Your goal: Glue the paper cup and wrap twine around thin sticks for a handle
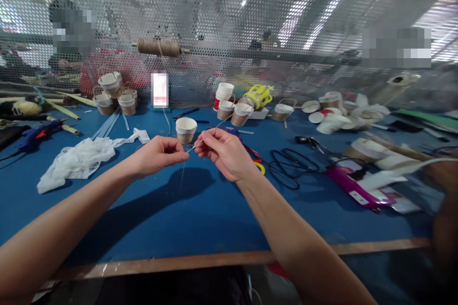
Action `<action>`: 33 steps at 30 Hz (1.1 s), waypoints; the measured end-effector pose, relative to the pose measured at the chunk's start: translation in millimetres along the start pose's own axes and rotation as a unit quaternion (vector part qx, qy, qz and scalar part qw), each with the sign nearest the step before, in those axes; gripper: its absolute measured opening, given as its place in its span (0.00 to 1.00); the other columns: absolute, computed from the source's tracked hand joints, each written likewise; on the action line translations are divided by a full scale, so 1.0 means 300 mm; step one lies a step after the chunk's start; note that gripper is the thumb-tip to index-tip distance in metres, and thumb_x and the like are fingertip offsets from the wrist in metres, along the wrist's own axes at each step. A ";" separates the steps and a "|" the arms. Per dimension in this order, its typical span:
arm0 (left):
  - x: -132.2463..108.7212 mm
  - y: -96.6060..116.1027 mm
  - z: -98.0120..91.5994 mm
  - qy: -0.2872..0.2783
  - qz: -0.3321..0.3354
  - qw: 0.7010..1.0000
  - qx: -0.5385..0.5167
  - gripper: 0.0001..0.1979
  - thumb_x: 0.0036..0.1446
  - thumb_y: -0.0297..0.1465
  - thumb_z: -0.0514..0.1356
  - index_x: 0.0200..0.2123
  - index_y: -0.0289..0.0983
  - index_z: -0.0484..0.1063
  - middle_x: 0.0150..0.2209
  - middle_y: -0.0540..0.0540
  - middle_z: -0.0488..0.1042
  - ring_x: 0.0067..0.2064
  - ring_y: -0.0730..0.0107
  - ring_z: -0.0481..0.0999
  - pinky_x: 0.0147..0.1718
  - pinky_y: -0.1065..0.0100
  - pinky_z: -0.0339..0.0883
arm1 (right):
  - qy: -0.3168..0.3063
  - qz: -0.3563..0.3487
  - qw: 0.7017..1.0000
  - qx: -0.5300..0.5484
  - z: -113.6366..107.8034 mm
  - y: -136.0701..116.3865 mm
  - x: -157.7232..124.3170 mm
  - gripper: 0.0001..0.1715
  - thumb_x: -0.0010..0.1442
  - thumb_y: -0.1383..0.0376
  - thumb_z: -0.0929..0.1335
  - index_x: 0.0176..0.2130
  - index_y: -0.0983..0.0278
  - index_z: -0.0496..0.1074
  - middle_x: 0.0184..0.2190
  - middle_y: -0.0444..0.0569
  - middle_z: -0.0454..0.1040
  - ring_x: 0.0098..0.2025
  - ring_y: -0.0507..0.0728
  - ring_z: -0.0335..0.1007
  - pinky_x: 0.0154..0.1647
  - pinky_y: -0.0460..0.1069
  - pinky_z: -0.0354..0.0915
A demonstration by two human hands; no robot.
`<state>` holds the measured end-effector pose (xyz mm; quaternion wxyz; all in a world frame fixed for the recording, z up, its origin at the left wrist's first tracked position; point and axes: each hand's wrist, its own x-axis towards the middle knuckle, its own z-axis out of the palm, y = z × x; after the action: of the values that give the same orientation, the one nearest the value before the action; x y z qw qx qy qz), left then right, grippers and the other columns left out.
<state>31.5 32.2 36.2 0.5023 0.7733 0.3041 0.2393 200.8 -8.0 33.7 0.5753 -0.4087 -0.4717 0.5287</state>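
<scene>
Pale, thin strand [192, 148], one: we are holding it between both hands, on the near side of the lone cup [186, 134]. Its long axis is running from hand to hand, rising toward the right; whether it is twine or something else, we cannot tell. Left hand [161, 154], one: thumb and fingertips are pinching the strand's left end, just in front of the cup. Right hand [225, 152], one: fingertips are pinching the other end, the remaining fingers curling loosely; this pinch is sitting to the near right of the cup. Fine thread [182, 176], one: hanging below the left fingertips. White cloth [80, 162], one heap: lying left of the cup. Twine roll [158, 47], one: hanging beyond the cup, toward its left. Black cable [295, 166], one: looping right of the cup.
</scene>
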 end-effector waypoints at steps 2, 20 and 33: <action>0.001 -0.005 0.001 0.001 -0.003 1.000 0.004 0.12 0.50 0.34 0.57 0.19 0.34 0.61 0.17 0.57 0.56 0.19 0.82 0.52 0.18 0.75 0.45 | 0.000 -0.007 1.000 -0.027 0.003 0.006 -0.001 0.11 0.48 0.61 0.71 0.26 0.66 0.68 0.22 0.43 0.72 0.24 0.48 0.68 0.28 0.46 0.66; -0.015 0.029 -0.059 -0.058 -0.020 0.998 0.006 0.11 0.52 0.36 0.56 0.29 0.33 0.71 0.22 0.52 0.67 0.24 0.79 0.63 0.23 0.75 0.55 | -0.026 -0.061 0.996 -0.056 0.016 0.013 -0.010 0.12 0.47 0.63 0.72 0.27 0.66 0.65 0.22 0.43 0.73 0.24 0.49 0.70 0.26 0.46 0.68; -0.003 -0.089 0.019 -0.176 -0.064 0.897 -0.400 0.13 0.50 0.38 0.62 0.31 0.32 0.71 0.28 0.48 0.72 0.33 0.72 0.72 0.39 0.65 0.62 | -0.049 -0.047 0.997 -0.042 0.008 0.013 -0.011 0.10 0.48 0.66 0.71 0.28 0.66 0.65 0.23 0.43 0.73 0.24 0.48 0.70 0.26 0.45 0.67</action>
<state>28.5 36.2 9.2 0.8285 0.5159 0.1380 0.1684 197.6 -10.9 30.0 0.5583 -0.3836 -0.5393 0.5003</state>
